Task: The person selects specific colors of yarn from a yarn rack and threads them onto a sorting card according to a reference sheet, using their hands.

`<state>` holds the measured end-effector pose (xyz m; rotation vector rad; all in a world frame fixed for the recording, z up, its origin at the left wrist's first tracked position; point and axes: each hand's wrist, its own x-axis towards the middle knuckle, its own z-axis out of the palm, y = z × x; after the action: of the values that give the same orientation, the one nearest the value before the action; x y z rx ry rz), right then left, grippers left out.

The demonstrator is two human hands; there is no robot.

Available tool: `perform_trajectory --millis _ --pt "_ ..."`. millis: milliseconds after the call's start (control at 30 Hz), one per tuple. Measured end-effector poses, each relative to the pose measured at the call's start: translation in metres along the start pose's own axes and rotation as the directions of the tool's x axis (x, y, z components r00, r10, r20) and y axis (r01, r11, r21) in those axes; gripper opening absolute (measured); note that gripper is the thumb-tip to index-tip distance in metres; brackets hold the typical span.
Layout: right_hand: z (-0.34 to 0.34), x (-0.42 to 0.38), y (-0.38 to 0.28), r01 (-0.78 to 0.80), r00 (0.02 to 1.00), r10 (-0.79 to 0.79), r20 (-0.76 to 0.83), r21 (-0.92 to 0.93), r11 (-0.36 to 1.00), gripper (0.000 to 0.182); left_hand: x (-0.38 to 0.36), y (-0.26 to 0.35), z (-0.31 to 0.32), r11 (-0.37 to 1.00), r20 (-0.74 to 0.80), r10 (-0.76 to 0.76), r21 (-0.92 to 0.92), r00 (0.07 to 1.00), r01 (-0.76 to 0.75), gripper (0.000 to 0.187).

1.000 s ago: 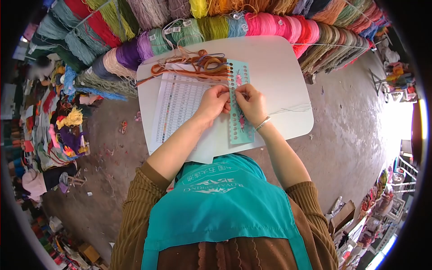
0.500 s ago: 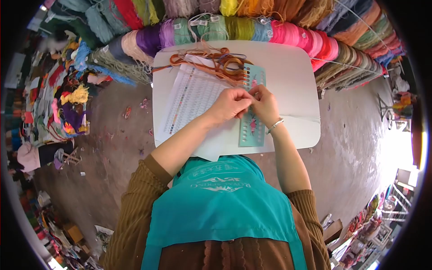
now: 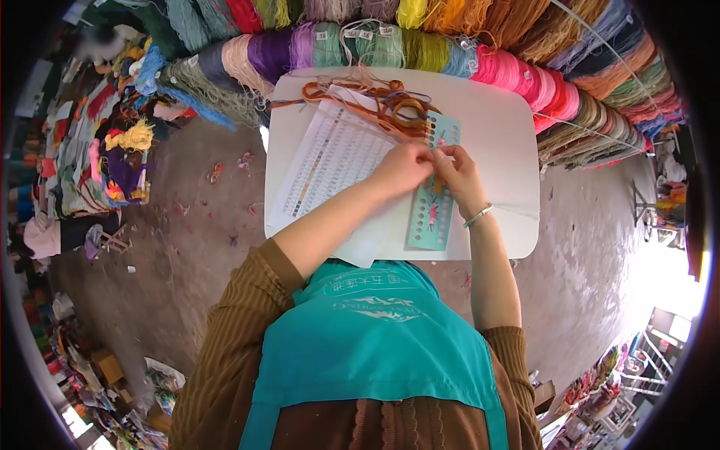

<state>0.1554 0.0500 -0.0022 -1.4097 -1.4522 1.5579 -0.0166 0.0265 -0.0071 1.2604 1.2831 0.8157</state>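
A teal card with punched holes along both sides (image 3: 429, 238) and a pink floral print lies on the small white table. Over its upper half my left hand (image 3: 407, 169) and my right hand (image 3: 463, 180) meet, fingertips pinched together. Whatever they pinch is too small or hidden to make out. A bit of orange shows on the card just below my fingers. Brown and orange thread skeins (image 3: 397, 112) lie loosely at the card's top end. Left of my left hand is a printed chart sheet (image 3: 330, 161), partly under the threads and my forearm.
Hanks of coloured yarn (image 3: 510, 71) hang in rows right behind the white table (image 3: 510, 225). More yarn heaps (image 3: 127, 157) stand at the left. Concrete floor (image 3: 202, 247) with scattered thread scraps surrounds the table.
The view has shifted slightly, so the table sits further right. My hands stay pinched together over the card, with small changes in finger position.
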Motion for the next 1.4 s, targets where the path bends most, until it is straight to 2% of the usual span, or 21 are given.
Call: perform_trajectory --millis 33,100,133,200,267,300,333,367,400,433,467,500,567,600,633,700,733,767,900,967,1400 --pt "-0.001 0.002 0.001 -0.023 1.0 0.023 -0.013 -0.047 0.999 0.04 0.0 0.0 -0.002 0.874 0.109 -0.21 -0.424 0.972 0.237 0.014" --pt "0.0 0.002 -0.003 -0.042 0.999 0.041 -0.013 -0.089 0.995 0.041 -0.004 -0.002 -0.017 0.473 0.217 -0.386 -0.788 0.897 0.394 0.014" --pt "0.0 0.002 -0.005 -0.059 0.998 0.057 -0.017 -0.131 0.99 0.042 -0.008 -0.003 -0.028 0.38 0.262 -0.397 -0.826 0.88 0.417 0.015" --pt "0.002 0.0 -0.013 -0.064 0.998 0.062 -0.018 -0.153 0.986 0.041 -0.023 -0.006 -0.07 0.345 0.39 -0.161 -0.838 0.907 0.422 0.023" --pt "0.003 -0.001 -0.013 -0.069 0.998 0.067 -0.019 -0.178 0.982 0.04 -0.036 -0.006 -0.125 0.326 0.395 -0.054 -0.861 0.917 0.39 0.031" --pt "0.002 0.0 -0.01 -0.06 0.998 0.059 -0.014 -0.192 0.98 0.038 -0.047 0.01 -0.157 0.4 0.271 -0.145 -0.863 0.951 0.307 0.035" --pt "0.001 0.001 -0.008 -0.051 0.999 0.05 -0.007 -0.206 0.977 0.036 -0.054 0.019 -0.191 0.405 0.142 -0.191 -0.89 0.971 0.209 0.033" --pt "0.0 0.001 -0.008 -0.051 0.999 0.052 -0.004 -0.205 0.977 0.036 -0.055 0.012 -0.23 0.466 -0.001 -0.146 -0.882 0.989 0.068 0.03" --pt "0.001 0.002 -0.008 -0.054 0.999 0.052 -0.011 -0.203 0.978 0.034 -0.063 0.023 -0.256 0.431 -0.164 -0.201 -0.9 0.966 -0.063 0.027" --pt "0.002 0.002 -0.007 -0.055 0.998 0.053 -0.018 -0.2 0.978 0.033 -0.067 0.018 -0.291 0.393 -0.228 -0.136 -0.906 0.964 -0.158 0.02" --pt "0.003 0.002 -0.007 -0.055 0.998 0.054 -0.013 -0.199 0.978 0.033 -0.069 0.01 -0.32 0.49 -0.387 -0.103 -0.822 0.916 -0.292 0.014" --pt "0.003 0.001 -0.008 -0.049 0.999 0.047 -0.015 -0.197 0.979 0.032 -0.071 0.022 -0.32 0.527 -0.513 -0.211 -0.777 0.832 -0.345 0.014" --pt "0.002 0.001 -0.008 -0.043 0.999 0.04 -0.02 -0.196 0.98 0.031 -0.073 0.026 -0.317 0.674 -0.706 -0.329 -0.641 0.627 -0.368 0.025" --pt "0.002 0.001 -0.007 -0.031 0.999 0.028 -0.017 -0.204 0.978 0.031 -0.076 0.008 -0.298 0.991 -0.773 -0.003 -0.086 0.634 -0.101 0.027" --pt "0.002 0.001 -0.005 -0.025 1.0 0.022 -0.014 -0.212 0.977 0.03 -0.081 -0.008 -0.268 0.829 -0.626 0.278 0.539 0.729 0.146 0.03" --pt "0.002 0.001 -0.005 -0.027 1.0 0.026 -0.011 -0.205 0.978 0.029 -0.094 -0.01 -0.216 0.686 -0.3 0.403 0.724 0.864 -0.069 0.031" --pt "0.001 0.001 -0.004 -0.029 1.0 0.028 -0.009 -0.2 0.979 0.029 -0.098 -0.014 -0.191 0.586 -0.177 0.474 0.795 0.863 -0.159 0.031" --pt "0.001 0.0 -0.004 -0.035 0.999 0.033 -0.012 -0.201 0.979 0.029 -0.1 -0.019 -0.169 0.474 -0.047 0.529 0.844 0.848 -0.249 0.032" --pt "0.003 -0.001 -0.007 -0.031 0.999 0.024 -0.034 -0.223 0.974 0.027 -0.102 -0.027 -0.126 0.435 0.055 0.552 0.833 0.832 -0.343 0.034" --pt "0.003 -0.002 -0.009 -0.033 0.999 0.025 -0.038 -0.227 0.973 0.027 -0.104 -0.03 -0.116 0.454 -0.031 0.536 0.853 0.843 -0.257 0.035" --pt "0.003 -0.004 -0.004 -0.016 0.999 0.01 -0.044 -0.128 0.992 0.023 -0.107 -0.039 -0.083 0.501 -0.236 0.519 0.863 0.822 -0.068 0.044"
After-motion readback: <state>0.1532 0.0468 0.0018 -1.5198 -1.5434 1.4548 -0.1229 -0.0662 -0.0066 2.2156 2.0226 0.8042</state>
